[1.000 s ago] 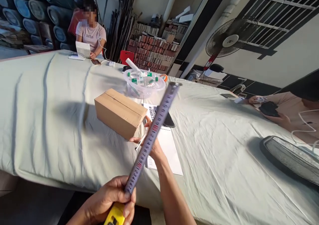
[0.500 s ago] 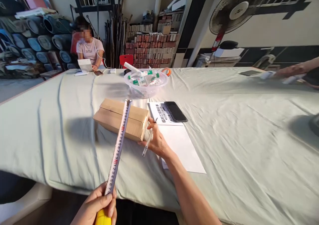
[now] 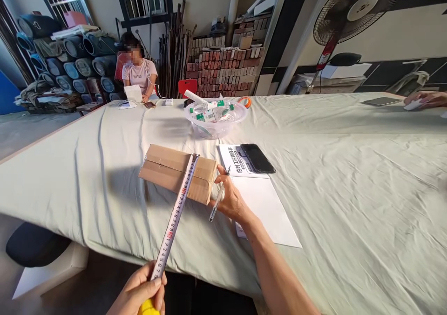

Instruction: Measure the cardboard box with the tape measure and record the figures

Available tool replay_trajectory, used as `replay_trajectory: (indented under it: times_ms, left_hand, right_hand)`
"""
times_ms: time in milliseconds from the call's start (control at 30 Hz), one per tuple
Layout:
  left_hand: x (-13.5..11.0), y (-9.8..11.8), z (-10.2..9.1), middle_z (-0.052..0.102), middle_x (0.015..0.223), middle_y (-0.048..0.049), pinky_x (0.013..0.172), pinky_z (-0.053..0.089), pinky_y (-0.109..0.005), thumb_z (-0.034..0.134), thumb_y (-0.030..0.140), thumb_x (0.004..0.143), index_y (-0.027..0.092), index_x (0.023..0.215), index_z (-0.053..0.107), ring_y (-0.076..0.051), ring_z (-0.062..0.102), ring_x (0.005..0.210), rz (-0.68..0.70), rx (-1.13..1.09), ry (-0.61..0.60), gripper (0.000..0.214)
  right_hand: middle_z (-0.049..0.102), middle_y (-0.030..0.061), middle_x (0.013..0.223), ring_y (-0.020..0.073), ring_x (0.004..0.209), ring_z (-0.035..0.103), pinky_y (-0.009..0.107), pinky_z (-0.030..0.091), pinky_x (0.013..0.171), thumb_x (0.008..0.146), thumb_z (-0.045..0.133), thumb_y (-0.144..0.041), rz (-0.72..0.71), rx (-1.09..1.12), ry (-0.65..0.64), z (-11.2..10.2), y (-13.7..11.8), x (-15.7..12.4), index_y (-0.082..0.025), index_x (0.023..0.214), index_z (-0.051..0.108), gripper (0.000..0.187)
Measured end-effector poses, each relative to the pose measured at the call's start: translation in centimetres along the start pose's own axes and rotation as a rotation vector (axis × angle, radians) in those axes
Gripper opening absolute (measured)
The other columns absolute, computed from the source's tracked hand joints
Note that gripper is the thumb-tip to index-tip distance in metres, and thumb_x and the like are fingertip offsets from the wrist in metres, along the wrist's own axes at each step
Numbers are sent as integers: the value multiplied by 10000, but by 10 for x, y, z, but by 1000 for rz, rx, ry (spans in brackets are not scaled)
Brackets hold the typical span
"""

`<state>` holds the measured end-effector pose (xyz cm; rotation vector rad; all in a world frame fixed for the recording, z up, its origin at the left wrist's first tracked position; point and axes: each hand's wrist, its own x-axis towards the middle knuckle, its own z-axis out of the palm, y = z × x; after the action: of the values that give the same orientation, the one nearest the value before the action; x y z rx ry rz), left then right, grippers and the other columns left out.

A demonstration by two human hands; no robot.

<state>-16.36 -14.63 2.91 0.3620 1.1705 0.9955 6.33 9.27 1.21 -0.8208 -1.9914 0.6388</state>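
My left hand (image 3: 145, 284) grips a yellow tape measure (image 3: 149, 307) at the bottom. Its white blade (image 3: 176, 215) is pulled out and slants up across the brown cardboard box (image 3: 167, 164), the metal hook near the box's far edge. Whether the blade touches the top cannot be made out. My right hand (image 3: 232, 196) is closed around the right end of the box, which looks slightly tilted. A clear pen (image 3: 217, 203) is tucked among its fingers. Something whitish shows between that hand and the box, partly hidden.
Right of the box lie a printed sheet (image 3: 228, 159), a black phone (image 3: 258, 157) and blank paper (image 3: 268, 212). Behind stands a clear basin (image 3: 216, 129) of bottles beside orange tape (image 3: 245, 102). Another person (image 3: 139, 75) sits across the cloth-covered table (image 3: 349, 189); another person's hand (image 3: 426, 98) is far right.
The blade's hook end has shifted right relative to the box, toward its middle. The box's top has turned slightly. The whole view has swung a little left. Both hands keep their hold.
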Motion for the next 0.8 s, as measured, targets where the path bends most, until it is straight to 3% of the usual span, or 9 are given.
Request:
replay_trajectory:
  times_ms: [200,433,633,800]
  left_hand:
    - [-4,2,10,552,616,15,608,428,-266,722,362,771,171,851,648,-149,558,585,45,50,41,220]
    - [-2,6,3,529,640,20,631,421,-262,660,359,839,177,894,636,-145,546,621,76,124,4,192]
    - [-5,48,-16,526,639,16,634,421,-265,608,492,860,170,921,629,-141,510,611,83,513,-90,328]
    - [-7,104,-30,541,619,14,592,397,-255,616,567,803,172,877,595,-153,515,605,43,870,-62,402]
  right_hand:
    - [293,176,1556,326,1447,314,506,343,1106,654,724,-171,-7,66,-10,1,5,0,-263,1023,369,520]
    - [309,117,1509,313,1416,322,512,310,1114,665,799,-328,74,316,17,-3,0,1,-276,1009,373,550]
    - [470,24,1199,224,1062,525,402,471,864,685,767,-438,306,655,14,-20,-13,3,-300,955,364,504]
    - [455,1,1085,158,812,502,341,466,742,657,788,-429,278,722,-56,-33,-17,2,-296,931,386,504]
